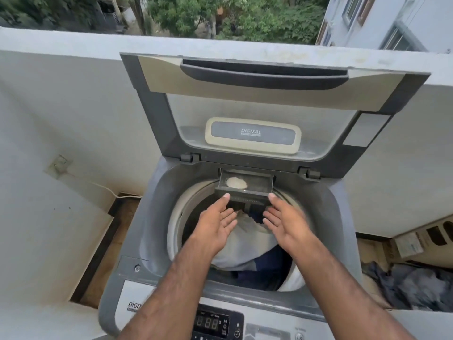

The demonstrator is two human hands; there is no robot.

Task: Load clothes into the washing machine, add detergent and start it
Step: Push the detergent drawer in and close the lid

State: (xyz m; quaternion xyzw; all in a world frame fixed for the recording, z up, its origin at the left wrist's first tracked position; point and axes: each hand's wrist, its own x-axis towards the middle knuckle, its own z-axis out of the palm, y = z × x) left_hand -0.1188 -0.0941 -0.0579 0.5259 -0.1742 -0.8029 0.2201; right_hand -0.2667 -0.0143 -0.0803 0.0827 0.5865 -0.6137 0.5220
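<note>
Grey plastic everywhere on this one: it's a top-loading washing machine with its lid flipped up against the white balcony wall. Using the small dark detergent drawer at the back of the tub opening as the reference point, going left to right. Way off to its left and lower down, a white cable runs along the wall toward the floor. Closer in, the left hand sits just below the drawer's left corner, palm turned inward, fingers together and mostly straight, with the top fingertip touching or nearly touching the drawer front. Inside the drawer itself there's a little pile of white detergent powder, sitting in the left half. Below the drawer, the drum holds a bundle of white and dark blue clothes. Right of that, the right hand mirrors the other one at the drawer's right corner, fingers together, holding nothing. Nearest the camera, below everything, the control panel's digital display reads 888. Far right and low, dark grey crumpled laundry lies in a heap beside the machine.
</note>
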